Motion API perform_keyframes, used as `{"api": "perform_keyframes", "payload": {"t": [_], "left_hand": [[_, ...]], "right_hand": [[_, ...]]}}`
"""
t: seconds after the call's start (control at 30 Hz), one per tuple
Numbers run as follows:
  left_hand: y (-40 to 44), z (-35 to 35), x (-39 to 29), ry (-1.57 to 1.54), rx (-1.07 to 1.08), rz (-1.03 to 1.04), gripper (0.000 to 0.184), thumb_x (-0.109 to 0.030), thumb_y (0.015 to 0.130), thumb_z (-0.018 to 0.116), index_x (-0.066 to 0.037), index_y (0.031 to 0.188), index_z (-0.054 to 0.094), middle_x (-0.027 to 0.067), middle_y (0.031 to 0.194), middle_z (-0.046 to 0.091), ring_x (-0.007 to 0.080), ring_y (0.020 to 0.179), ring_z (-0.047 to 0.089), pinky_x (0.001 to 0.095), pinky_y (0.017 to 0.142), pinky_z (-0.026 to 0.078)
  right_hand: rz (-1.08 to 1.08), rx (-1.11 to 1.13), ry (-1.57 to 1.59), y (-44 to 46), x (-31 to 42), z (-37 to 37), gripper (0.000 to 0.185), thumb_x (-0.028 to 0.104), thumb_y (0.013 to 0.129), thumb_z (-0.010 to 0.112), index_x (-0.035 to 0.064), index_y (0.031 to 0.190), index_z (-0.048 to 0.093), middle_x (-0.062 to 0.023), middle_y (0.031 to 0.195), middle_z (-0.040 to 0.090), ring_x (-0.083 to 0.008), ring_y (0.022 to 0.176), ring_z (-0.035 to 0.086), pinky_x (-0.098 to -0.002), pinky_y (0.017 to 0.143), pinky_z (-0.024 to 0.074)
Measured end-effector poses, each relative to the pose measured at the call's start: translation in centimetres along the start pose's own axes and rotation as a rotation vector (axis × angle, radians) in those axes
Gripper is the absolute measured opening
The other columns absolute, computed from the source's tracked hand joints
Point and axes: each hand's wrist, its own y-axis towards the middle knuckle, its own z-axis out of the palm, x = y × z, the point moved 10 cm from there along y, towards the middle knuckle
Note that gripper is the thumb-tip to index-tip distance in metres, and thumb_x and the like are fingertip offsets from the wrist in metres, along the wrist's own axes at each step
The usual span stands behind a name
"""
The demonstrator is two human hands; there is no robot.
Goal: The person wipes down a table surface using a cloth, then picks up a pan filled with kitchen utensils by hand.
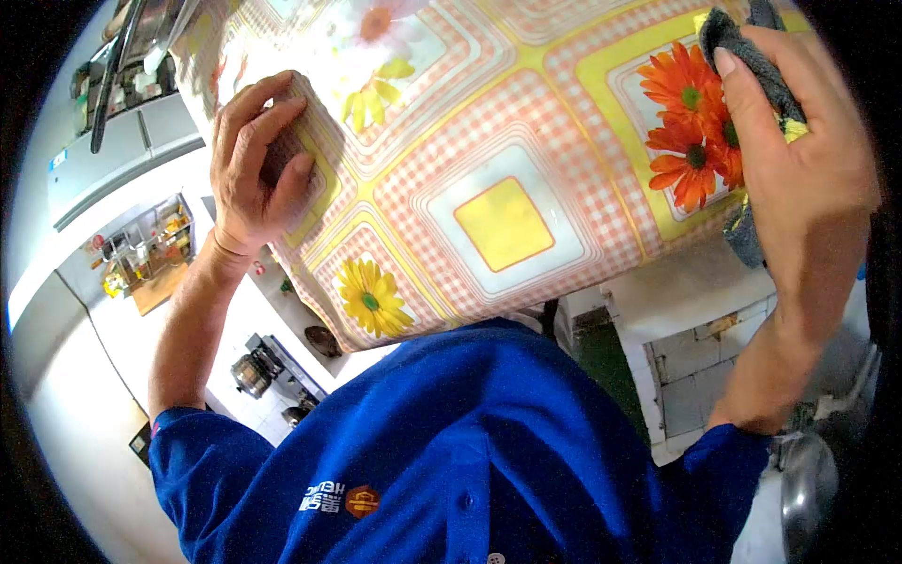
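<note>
A tablecloth with pink checks, yellow squares and printed flowers covers the table in front of me. My right hand is closed around a dark grey cleaning cloth with yellow edging, at the table's right side beside the printed orange flowers. Part of that cloth is hidden behind the hand, and a grey piece hangs below by the table edge. My left hand is at the tablecloth's left side, fingers bent and apart. Nothing shows in it, and a shadow lies between its thumb and fingers.
On the left, a rack with bottles and a pot stand beyond the table. A white tiled counter is at the right, with a metal basin below it. Black rod-like items appear at upper left.
</note>
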Motion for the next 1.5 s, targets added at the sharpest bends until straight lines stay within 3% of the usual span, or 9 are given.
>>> {"api": "perform_keyframes", "payload": {"t": [0.23, 0.5, 0.8, 0.87, 1.17, 1.27, 1.3, 1.4, 1.5], "left_hand": [[-0.1, 0.1, 0.0, -0.017, 0.017, 0.029, 0.043, -0.031, 0.091, 0.065, -0.001, 0.121, 0.061, 0.0199, 0.131, 0.059, 0.0365, 0.119, 0.057, 0.0453, 0.1, 0.045], [1.0, 0.5, 0.2, -0.03, 0.231, -0.069, 0.07, -0.063, 0.087, 0.06, -0.001, 0.12, 0.062, 0.0198, 0.133, 0.057, 0.0384, 0.123, 0.054, 0.0472, 0.104, 0.042], [2.3, 0.3, -0.3, -0.15, 0.399, -0.106, 0.067, -0.056, 0.087, 0.058, -0.001, 0.125, 0.06, 0.0203, 0.137, 0.052, 0.0389, 0.128, 0.05, 0.0496, 0.108, 0.037], [2.3, 0.2, -0.3, -0.121, 0.396, -0.073, 0.067, -0.054, 0.087, 0.058, -0.001, 0.127, 0.059, 0.0204, 0.138, 0.051, 0.039, 0.128, 0.049, 0.05, 0.108, 0.037], [-0.9, 1.8, -0.4, 0.052, 0.438, -0.034, 0.075, -0.059, 0.086, 0.062, -0.015, 0.145, 0.047, 0.0124, 0.159, 0.031, 0.0384, 0.144, 0.031, 0.0545, 0.114, 0.032], [0.0, -1.2, -2.8, 0.169, 0.217, -0.075, 0.061, -0.035, 0.08, 0.079, -0.013, 0.133, 0.06, 0.0134, 0.147, 0.047, 0.0368, 0.133, 0.044, 0.0508, 0.108, 0.041], [0.7, -2.4, -4.0, 0.147, 0.102, -0.137, 0.04, -0.019, 0.077, 0.081, -0.008, 0.114, 0.07, 0.0122, 0.122, 0.063, 0.031, 0.112, 0.06, 0.0413, 0.093, 0.052], [2.4, -1.2, -6.3, -0.313, 0.103, -0.389, 0.017, -0.003, 0.079, 0.078, -0.004, 0.096, 0.073, 0.0079, 0.086, 0.068, 0.018, 0.074, 0.066, 0.0296, 0.062, 0.052], [4.3, 1.8, -7.9, -0.502, 0.187, -0.517, 0.009, -0.008, 0.082, 0.075, -0.002, 0.088, 0.073, 0.0092, 0.073, 0.067, 0.0151, 0.063, 0.063, 0.0289, 0.056, 0.049]], "right_hand": [[0.015, 0.025, -0.015, 0.2, 0.0, -0.1, 0.016, 0.015, 0.09, 0.069, 0.0044, 0.101, 0.067, -0.0087, 0.096, 0.067, -0.0201, 0.087, 0.065, -0.0317, 0.079, 0.0502], [-0.042, -0.077, -0.156, 0.3, 1.6, -1.4, 0.008, 0.013, 0.084, 0.07, 0.0068, 0.087, 0.067, -0.0071, 0.089, 0.065, -0.0221, 0.081, 0.062, -0.0368, 0.072, 0.0492], [-0.008, -0.084, -0.206, 0.6, 1.6, -1.9, 0.01, 0.015, 0.082, 0.073, 0.0093, 0.076, 0.067, -0.005, 0.084, 0.062, -0.0249, 0.077, 0.06, -0.0428, 0.066, 0.0485], [-0.074, -0.004, -0.08, 0.6, 1.0, -1.0, 0.016, 0.019, 0.087, 0.07, 0.0075, 0.099, 0.068, -0.009, 0.091, 0.064, -0.0287, 0.086, 0.064, -0.0385, 0.075, 0.0496], [-0.051, -0.003, -0.056, 0.5, 0.9, -0.6, 0.014, 0.019, 0.084, 0.072, 0.0094, 0.095, 0.068, -0.0097, 0.089, 0.063, -0.0322, 0.086, 0.063, -0.0423, 0.073, 0.0481], [-0.069, 0.0, -0.049, 0.7, 1.1, -0.6, 0.015, 0.018, 0.085, 0.071, 0.0088, 0.096, 0.068, -0.0098, 0.09, 0.064, -0.0325, 0.086, 0.063, -0.0422, 0.073, 0.0485], [-0.073, 0.006, -0.052, 0.6, 1.1, -0.5, 0.015, 0.018, 0.085, 0.071, 0.0088, 0.096, 0.068, -0.0098, 0.09, 0.064, -0.0325, 0.086, 0.063, -0.0422, 0.073, 0.0485], [-0.025, 0.003, -0.05, 0.5, 0.8, -0.4, 0.015, 0.017, 0.085, 0.07, 0.0074, 0.097, 0.067, -0.0098, 0.09, 0.064, -0.0327, 0.085, 0.063, -0.0408, 0.072, 0.0487], [0.003, 0.057, -0.049, 0.6, 0.5, 0.1, 0.016, 0.016, 0.085, 0.07, 0.0062, 0.097, 0.067, -0.0098, 0.09, 0.064, -0.0321, 0.085, 0.064, -0.0387, 0.072, 0.0489]]}}
